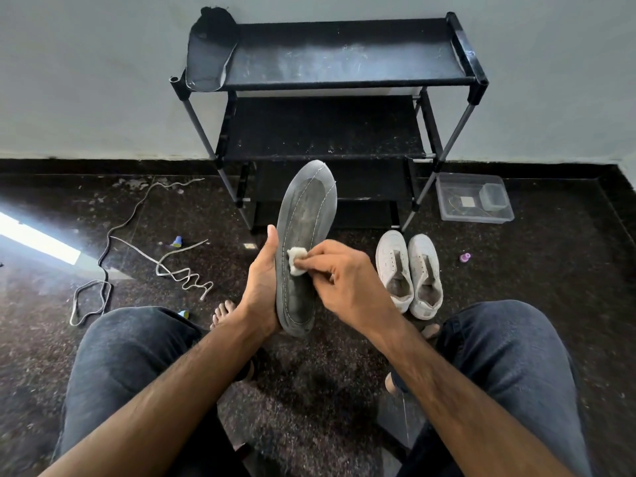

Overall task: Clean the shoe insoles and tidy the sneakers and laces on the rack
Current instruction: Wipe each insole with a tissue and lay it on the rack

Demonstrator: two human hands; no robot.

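The left hand (pixel 261 287) grips a grey insole (pixel 303 256) upright; the right hand (pixel 344 280) pinches a white pad (pixel 296 261) against it. White sneakers (pixel 409 273) sit on the floor (pixel 550 287).

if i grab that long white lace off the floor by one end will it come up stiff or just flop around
Probably floppy: the long white shoelace lies in loose curves and loops across the dark speckled floor, so it holds no shape. It looks thin and flat, so likely very light. Lifted by one end, the rest would probably trail and drag.
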